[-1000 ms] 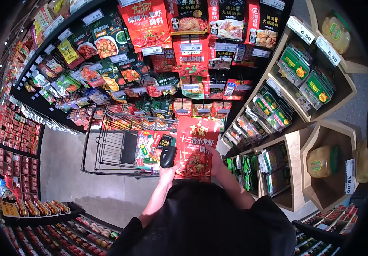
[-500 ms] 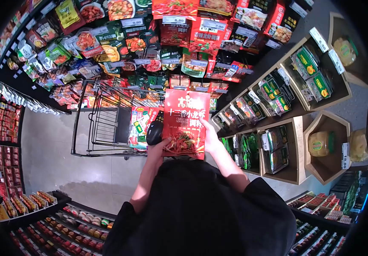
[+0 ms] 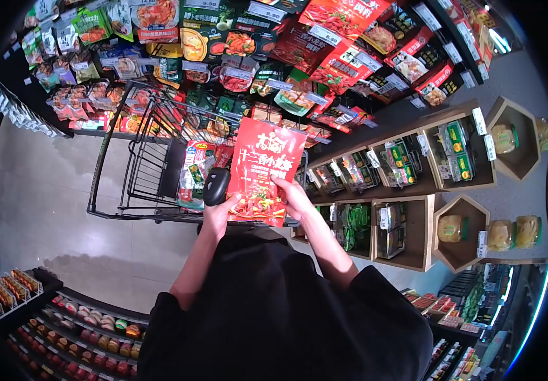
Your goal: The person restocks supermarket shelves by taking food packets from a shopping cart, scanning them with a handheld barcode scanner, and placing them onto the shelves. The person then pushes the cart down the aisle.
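Frame centre: left hand [image 3: 220,214], right hand [image 3: 295,199] grip red packet [image 3: 262,168] by opposite edges. Black device [image 3: 216,187] beside left fingers. Cart [image 3: 171,170] left of centre.

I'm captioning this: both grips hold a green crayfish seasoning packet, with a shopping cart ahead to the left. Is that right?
The colour is wrong: the head view shows a red crayfish seasoning packet. The left grip and right grip do hold it, with the shopping cart ahead to the left.
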Demonstrator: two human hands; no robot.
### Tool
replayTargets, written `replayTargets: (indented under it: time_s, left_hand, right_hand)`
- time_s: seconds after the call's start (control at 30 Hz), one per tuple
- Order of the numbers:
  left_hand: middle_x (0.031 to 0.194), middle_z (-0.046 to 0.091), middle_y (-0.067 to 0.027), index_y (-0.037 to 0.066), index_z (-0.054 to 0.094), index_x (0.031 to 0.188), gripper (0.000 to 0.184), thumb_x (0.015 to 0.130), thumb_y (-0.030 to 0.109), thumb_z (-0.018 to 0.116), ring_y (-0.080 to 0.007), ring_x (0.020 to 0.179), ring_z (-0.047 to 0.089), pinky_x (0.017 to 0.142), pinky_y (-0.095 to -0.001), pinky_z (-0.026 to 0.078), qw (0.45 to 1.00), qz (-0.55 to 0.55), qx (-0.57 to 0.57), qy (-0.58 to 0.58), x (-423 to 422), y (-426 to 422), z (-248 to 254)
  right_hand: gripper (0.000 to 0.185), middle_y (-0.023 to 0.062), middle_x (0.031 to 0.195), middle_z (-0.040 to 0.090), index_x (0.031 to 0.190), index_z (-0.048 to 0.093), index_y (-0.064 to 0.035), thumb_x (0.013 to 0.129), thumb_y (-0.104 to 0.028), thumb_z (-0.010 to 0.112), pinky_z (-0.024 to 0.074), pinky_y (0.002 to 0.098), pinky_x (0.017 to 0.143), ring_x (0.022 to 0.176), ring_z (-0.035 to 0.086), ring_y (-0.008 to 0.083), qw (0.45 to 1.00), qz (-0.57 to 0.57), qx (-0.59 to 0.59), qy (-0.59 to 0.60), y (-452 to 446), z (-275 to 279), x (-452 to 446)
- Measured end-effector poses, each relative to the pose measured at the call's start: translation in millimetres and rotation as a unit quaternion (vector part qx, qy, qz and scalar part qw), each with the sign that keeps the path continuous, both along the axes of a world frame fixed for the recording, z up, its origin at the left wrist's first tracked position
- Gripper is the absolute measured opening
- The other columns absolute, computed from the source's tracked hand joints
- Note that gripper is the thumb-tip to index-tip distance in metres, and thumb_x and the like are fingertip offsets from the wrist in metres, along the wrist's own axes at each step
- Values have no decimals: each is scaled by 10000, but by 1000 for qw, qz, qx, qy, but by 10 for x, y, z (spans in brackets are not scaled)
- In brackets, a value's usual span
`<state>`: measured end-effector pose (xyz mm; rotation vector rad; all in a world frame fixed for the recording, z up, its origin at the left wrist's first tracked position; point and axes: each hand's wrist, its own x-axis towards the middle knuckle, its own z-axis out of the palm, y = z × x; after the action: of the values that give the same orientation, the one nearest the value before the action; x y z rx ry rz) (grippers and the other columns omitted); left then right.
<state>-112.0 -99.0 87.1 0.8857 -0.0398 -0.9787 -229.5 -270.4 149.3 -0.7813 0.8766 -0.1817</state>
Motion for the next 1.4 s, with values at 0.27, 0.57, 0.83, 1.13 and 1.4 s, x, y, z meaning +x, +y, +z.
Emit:
replayTargets:
  time_s: [0.27, 0.57, 0.83, 1.13, 1.4]
  left_hand:
    - [1134, 617, -95, 2, 549, 1191, 446, 776, -39, 704, -165, 997, 608, 861, -314, 508, 998, -10, 65, 21, 233, 36, -103]
    - [968, 673, -154, -2, 569, 1082, 239, 861, 59, 635, -225, 869, 679, 668, -279, 501, 989, 27, 87, 114, 378, 483, -777]
    - [952, 672, -125, 24, 598, 1038, 182, 884, 120, 613, -194, 888, 652, 720, -296, 467, 982, 11, 109, 155, 371, 808, -986]
    - [947, 646, -98, 11, 595, 1043, 178, 891, 94, 555, -150, 839, 593, 712, -282, 453, 988, -43, 137, 57, 398, 783, -972]
    - [952, 653, -97, 10, 606, 1002, 136, 877, 54, 579, -138, 871, 604, 729, -265, 463, 987, -61, 131, 75, 430, 823, -971]
  right_hand:
    - [377, 136, 1104, 643, 1150, 559, 17, 854, -172, 696, 537, 367, 847, 968, 644, 212, 992, -70, -51, 91, 203, -298, 333]
    - [342, 88, 1001, 659, 1159, 549, -39, 888, -225, 642, 569, 406, 682, 837, 661, 219, 957, -108, -252, 92, -616, -339, 516]
    - [428, 144, 1122, 609, 1211, 502, -24, 923, -330, 583, 538, 453, 792, 961, 634, 267, 944, -63, -313, 82, -2076, -149, 1106]
    - [625, 153, 1247, 553, 1302, 441, -53, 885, -502, 567, 486, 539, 866, 1091, 566, 334, 906, -15, -417, 70, -2860, 262, 1693]
    - [567, 123, 1303, 525, 1320, 448, -77, 914, -463, 535, 423, 525, 973, 1163, 526, 315, 926, -29, -372, 57, -2732, 266, 1799]
